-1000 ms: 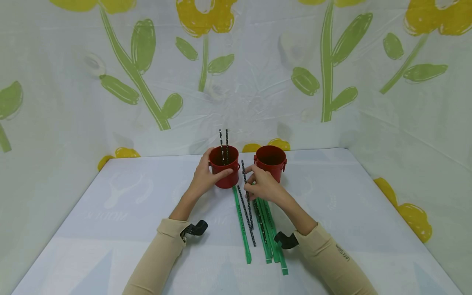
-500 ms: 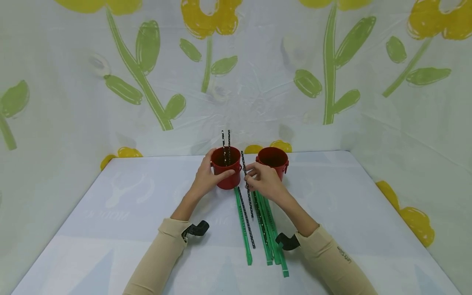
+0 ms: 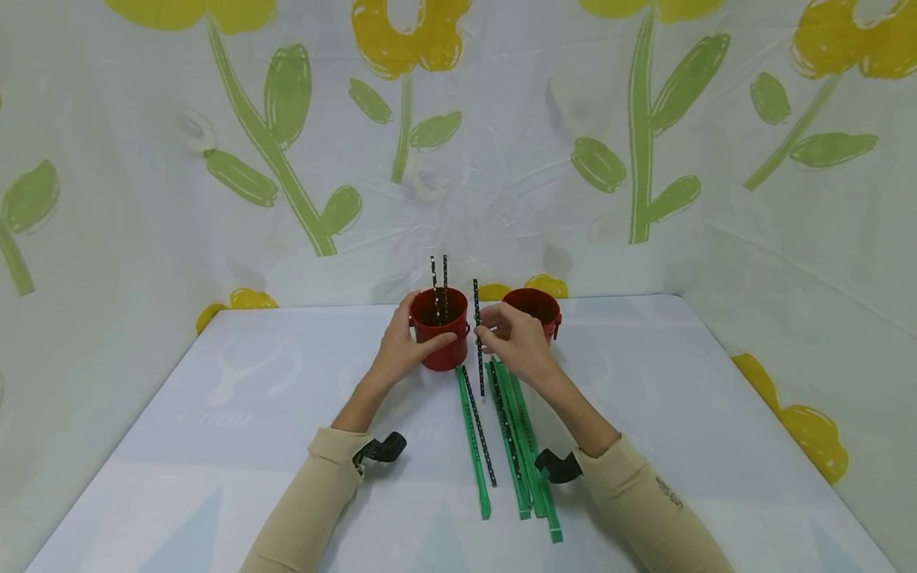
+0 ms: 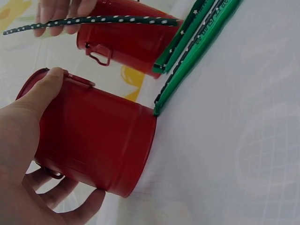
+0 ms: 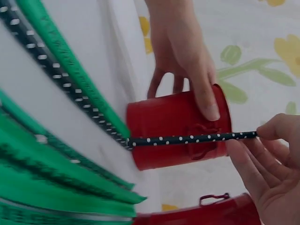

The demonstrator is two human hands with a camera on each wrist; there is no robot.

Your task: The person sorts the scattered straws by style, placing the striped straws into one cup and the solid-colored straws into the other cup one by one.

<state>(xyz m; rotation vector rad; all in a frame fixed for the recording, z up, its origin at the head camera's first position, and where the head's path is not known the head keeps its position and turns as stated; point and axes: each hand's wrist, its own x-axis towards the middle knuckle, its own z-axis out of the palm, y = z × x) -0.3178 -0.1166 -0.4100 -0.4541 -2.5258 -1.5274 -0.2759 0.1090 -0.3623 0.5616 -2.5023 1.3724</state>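
My left hand (image 3: 407, 342) grips the left red bucket (image 4: 98, 136), thumb on the near side by the rim and fingers around the other side. Two black straws with white dots (image 3: 445, 274) stand in that bucket, their upper ends above the rim. Just to the right, my right hand (image 3: 519, 346) pinches another dotted straw (image 5: 178, 139) between thumb and fingers. In the head view this straw is nearly upright, its top end above the bucket's rim level. Part of the right red bucket (image 3: 555, 318) is hidden behind my right hand.
On the white table (image 3: 286, 477) lie a green strip (image 3: 473, 446) and a loose dotted straw (image 3: 480, 434) side by side. To their right is a bunch of several green strips (image 3: 526, 454) with a dotted straw (image 3: 511, 434) among them. A flower-printed sheet (image 3: 501, 159) stands behind.
My right hand has lifted its straw up off the others, and the straw has turned more upright. My left hand keeps its grip on the bucket.
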